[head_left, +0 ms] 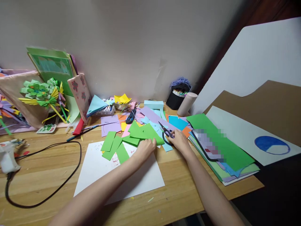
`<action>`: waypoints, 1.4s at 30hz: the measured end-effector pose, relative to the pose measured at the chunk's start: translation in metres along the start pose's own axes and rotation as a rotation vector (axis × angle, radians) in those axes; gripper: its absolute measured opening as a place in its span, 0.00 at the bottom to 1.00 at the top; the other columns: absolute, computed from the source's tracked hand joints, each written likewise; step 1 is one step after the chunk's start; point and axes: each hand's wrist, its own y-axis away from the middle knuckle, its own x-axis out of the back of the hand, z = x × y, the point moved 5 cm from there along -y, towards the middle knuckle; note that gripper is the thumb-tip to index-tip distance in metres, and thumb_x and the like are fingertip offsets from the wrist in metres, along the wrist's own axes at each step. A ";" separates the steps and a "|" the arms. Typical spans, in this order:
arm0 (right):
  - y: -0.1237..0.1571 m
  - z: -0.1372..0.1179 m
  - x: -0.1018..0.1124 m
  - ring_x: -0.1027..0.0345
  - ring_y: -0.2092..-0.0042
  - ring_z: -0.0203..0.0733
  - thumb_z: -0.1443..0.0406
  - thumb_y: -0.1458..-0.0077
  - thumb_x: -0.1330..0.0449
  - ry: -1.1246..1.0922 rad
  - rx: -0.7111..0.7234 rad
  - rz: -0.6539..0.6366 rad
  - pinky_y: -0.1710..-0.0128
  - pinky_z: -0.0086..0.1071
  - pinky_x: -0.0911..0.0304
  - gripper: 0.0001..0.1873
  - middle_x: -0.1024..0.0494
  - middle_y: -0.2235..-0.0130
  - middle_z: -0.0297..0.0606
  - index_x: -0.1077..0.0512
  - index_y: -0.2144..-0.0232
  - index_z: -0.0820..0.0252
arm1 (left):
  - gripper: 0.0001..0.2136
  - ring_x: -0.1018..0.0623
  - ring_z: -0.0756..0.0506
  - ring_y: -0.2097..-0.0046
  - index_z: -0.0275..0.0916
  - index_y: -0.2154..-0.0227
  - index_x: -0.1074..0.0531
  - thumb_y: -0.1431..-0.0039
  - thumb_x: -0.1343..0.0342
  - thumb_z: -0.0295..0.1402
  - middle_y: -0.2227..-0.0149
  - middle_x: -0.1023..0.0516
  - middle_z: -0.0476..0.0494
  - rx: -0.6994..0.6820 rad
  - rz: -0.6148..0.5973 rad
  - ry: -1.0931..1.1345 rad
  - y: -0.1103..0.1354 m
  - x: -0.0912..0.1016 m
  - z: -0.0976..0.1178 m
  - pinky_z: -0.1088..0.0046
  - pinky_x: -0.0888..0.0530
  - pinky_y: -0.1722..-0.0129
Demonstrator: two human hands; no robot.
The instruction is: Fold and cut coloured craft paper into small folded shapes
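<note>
My left hand (146,149) is closed at the near edge of a green paper piece (148,131), fingers curled and pressed together on it. More green paper pieces (115,143) lie to its left, overlapping a white sheet (95,172) with some reddish marks. In my right hand (180,141) is a pair of dark-handled scissors (166,131), its blades pointing up and away to the left. The fingers wrap the handles just right of the green paper. Under and behind the scissors spread colored paper scraps (156,117).
A utility knife (131,116) lies among the scraps. At right, a phone (204,147) rests on stacked colored paper (231,153). A black pen holder (175,99) and pale cylinder (187,104) stand by the wall. At left are a glue gun (8,157), its cord and paper flowers (37,91).
</note>
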 end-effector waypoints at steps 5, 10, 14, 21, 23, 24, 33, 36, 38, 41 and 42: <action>0.005 -0.014 -0.013 0.35 0.69 0.41 0.50 0.51 0.50 -0.481 -0.028 -0.249 0.70 0.31 0.43 0.21 0.29 0.71 0.39 0.33 0.75 0.61 | 0.11 0.26 0.45 0.71 0.33 0.62 0.36 0.46 0.58 0.18 0.72 0.28 0.42 -0.093 0.247 -0.010 0.024 0.023 0.008 0.73 0.32 0.76; 0.018 -0.029 -0.016 0.41 0.76 0.34 0.49 0.62 0.39 -0.806 0.037 -0.584 0.75 0.27 0.47 0.22 0.35 0.80 0.29 0.31 0.73 0.64 | 0.13 0.27 0.46 0.58 0.34 0.58 0.37 0.42 0.62 0.21 0.59 0.27 0.38 -0.248 0.464 0.146 0.063 0.037 0.017 0.67 0.30 0.58; 0.017 -0.023 -0.001 0.42 0.78 0.33 0.53 0.63 0.36 -0.863 -0.032 -0.488 0.78 0.26 0.48 0.22 0.37 0.82 0.27 0.31 0.70 0.64 | 0.19 0.37 0.42 0.45 0.36 0.48 0.43 0.43 0.54 0.30 0.46 0.38 0.35 -0.011 0.475 0.616 0.088 0.038 -0.005 0.59 0.39 0.46; 0.039 -0.060 0.003 0.37 0.76 0.34 0.57 0.62 0.35 -0.993 -0.027 -0.536 0.77 0.26 0.43 0.25 0.31 0.79 0.30 0.31 0.61 0.63 | 0.20 0.29 0.42 0.51 0.35 0.53 0.37 0.43 0.54 0.44 0.50 0.32 0.32 0.558 0.207 1.777 0.088 -0.017 -0.045 0.61 0.32 0.52; 0.043 -0.068 0.007 0.33 0.72 0.37 0.56 0.60 0.36 -1.091 0.008 -0.534 0.72 0.28 0.39 0.23 0.26 0.74 0.35 0.31 0.62 0.61 | 0.22 0.28 0.41 0.53 0.33 0.55 0.36 0.46 0.50 0.45 0.51 0.31 0.30 0.549 0.222 1.907 0.082 -0.027 -0.048 0.61 0.32 0.53; 0.044 -0.070 0.010 0.31 0.69 0.39 0.56 0.59 0.36 -1.154 0.022 -0.520 0.70 0.29 0.37 0.22 0.25 0.71 0.36 0.31 0.62 0.60 | 0.23 0.28 0.41 0.53 0.32 0.55 0.35 0.48 0.49 0.45 0.52 0.30 0.30 0.539 0.238 1.940 0.080 -0.030 -0.050 0.61 0.32 0.53; 0.057 -0.091 -0.035 0.30 0.72 0.40 0.55 0.57 0.38 -1.065 0.038 -0.550 0.72 0.31 0.35 0.24 0.24 0.75 0.36 0.31 0.60 0.64 | 0.25 0.30 0.40 0.50 0.35 0.57 0.30 0.49 0.51 0.50 0.52 0.28 0.36 0.409 0.289 2.134 0.091 -0.024 -0.054 0.62 0.35 0.50; 0.068 -0.100 -0.046 0.28 0.66 0.43 0.56 0.51 0.43 -0.976 0.151 -0.496 0.66 0.35 0.33 0.22 0.22 0.69 0.39 0.31 0.55 0.63 | 0.18 0.28 0.40 0.52 0.35 0.59 0.29 0.48 0.46 0.42 0.55 0.25 0.37 0.584 0.345 2.102 0.097 -0.033 -0.060 0.62 0.34 0.50; 0.073 -0.103 -0.039 0.29 0.59 0.45 0.59 0.47 0.46 -0.865 0.256 -0.324 0.59 0.37 0.34 0.19 0.23 0.60 0.41 0.30 0.54 0.60 | 0.15 0.27 0.41 0.54 0.33 0.61 0.28 0.48 0.46 0.39 0.58 0.24 0.37 0.680 0.355 2.137 0.099 -0.039 -0.061 0.62 0.33 0.51; 0.082 -0.112 -0.023 0.34 0.51 0.43 0.65 0.44 0.50 -0.640 0.515 -0.125 0.51 0.37 0.37 0.17 0.28 0.51 0.37 0.32 0.52 0.54 | 0.12 0.25 0.41 0.57 0.32 0.64 0.28 0.48 0.46 0.35 0.62 0.22 0.36 0.749 0.338 2.226 0.098 -0.042 -0.058 0.62 0.31 0.54; 0.086 -0.117 -0.020 0.35 0.50 0.42 0.67 0.43 0.51 -0.570 0.623 -0.100 0.49 0.38 0.39 0.18 0.29 0.50 0.36 0.33 0.50 0.53 | 0.11 0.25 0.41 0.57 0.32 0.64 0.28 0.47 0.46 0.34 0.62 0.22 0.37 0.742 0.341 2.250 0.098 -0.042 -0.057 0.62 0.31 0.54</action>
